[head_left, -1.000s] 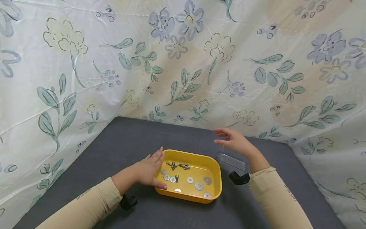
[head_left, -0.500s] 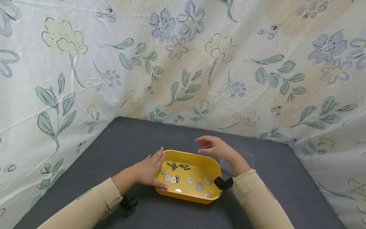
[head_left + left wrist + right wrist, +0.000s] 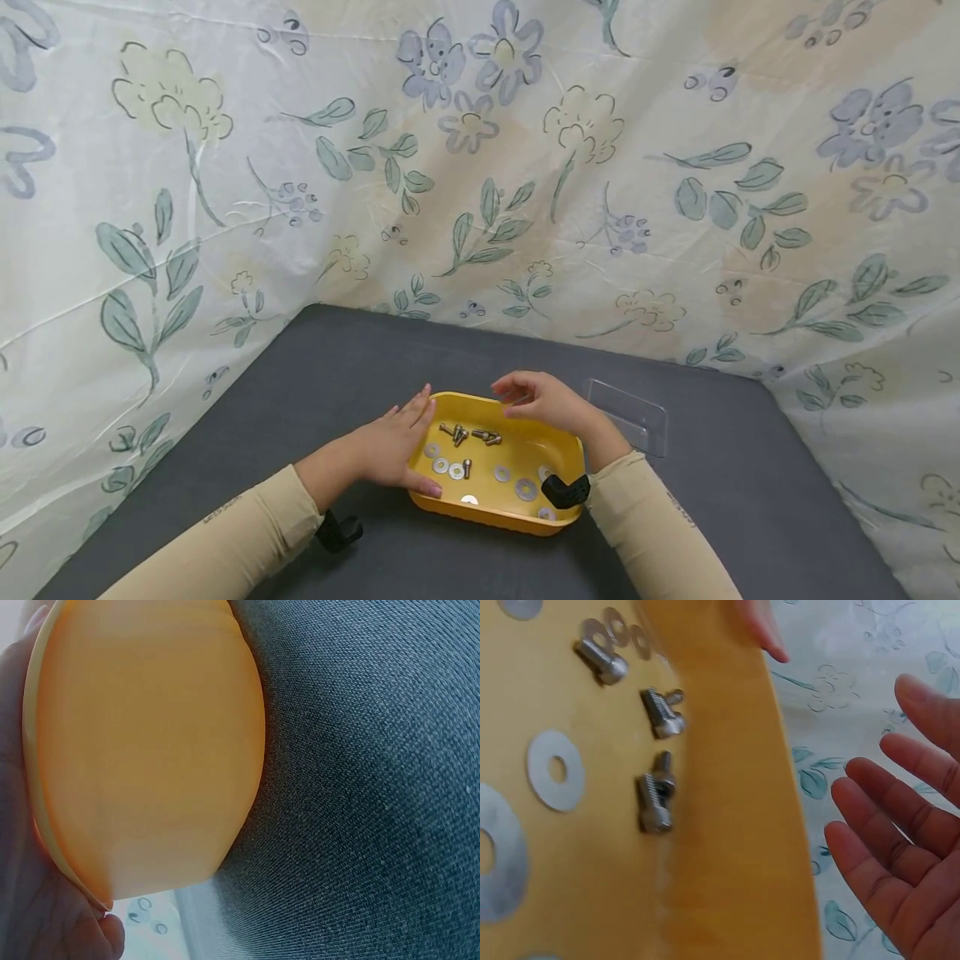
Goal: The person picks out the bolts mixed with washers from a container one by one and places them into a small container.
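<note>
Beige fabric is covering both forearms nearest the camera, the left sleeve (image 3: pixel 247 525) and the right sleeve (image 3: pixel 660 533) each bearing faint dark lettering that is staying too small to read. Beyond them, a yellow plastic tray (image 3: pixel 491 515) with rounded corners is sitting in the middle of the dark grey cloth-covered tabletop (image 3: pixel 450 358), carrying flat, round silver washers (image 3: pixel 517 490) and short silver metal screws (image 3: pixel 467 468). The left hand (image 3: pixel 386 448) is resting along the tray's left end, its fingers straight and spread, its thumb lying over the near rim. The right hand (image 3: pixel 546 402) is hovering about the far rim, wide and relaxed, holding nothing; it has been moving leftward from beside a clear plastic rectangular tray (image 3: pixel 636 421), so the work is seemingly centring on the loose hardware, which is lying undisturbed. Furthest away, white cloth (image 3: pixel 480 179) printed with bluish flowers and green leaves is hanging, showing no writing.
</note>
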The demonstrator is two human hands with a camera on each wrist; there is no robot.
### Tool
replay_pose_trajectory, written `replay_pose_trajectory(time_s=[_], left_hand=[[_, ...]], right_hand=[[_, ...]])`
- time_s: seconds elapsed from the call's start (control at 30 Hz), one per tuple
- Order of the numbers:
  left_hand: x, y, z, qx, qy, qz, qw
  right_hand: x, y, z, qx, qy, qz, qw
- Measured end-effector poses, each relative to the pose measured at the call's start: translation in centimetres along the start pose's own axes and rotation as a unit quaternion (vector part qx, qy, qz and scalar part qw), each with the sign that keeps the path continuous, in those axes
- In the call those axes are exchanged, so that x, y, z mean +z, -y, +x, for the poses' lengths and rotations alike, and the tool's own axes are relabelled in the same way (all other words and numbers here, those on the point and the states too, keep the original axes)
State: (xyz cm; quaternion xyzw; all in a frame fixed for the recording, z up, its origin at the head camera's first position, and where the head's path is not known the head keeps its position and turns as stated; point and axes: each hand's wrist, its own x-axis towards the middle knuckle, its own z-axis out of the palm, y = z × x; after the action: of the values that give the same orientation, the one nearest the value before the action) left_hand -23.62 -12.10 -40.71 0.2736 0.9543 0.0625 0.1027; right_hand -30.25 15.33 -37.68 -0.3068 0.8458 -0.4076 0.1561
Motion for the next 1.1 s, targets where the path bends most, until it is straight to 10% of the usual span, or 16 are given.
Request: replay_pose_trajectory(time_s=[1.1], left_hand=[[0.2,0.2,0.2,0.007,0.0,0.002,1.0]], right_hand=[[5.5,-2.3,1.9,-0.042,0.144,-0.074,0.986]])
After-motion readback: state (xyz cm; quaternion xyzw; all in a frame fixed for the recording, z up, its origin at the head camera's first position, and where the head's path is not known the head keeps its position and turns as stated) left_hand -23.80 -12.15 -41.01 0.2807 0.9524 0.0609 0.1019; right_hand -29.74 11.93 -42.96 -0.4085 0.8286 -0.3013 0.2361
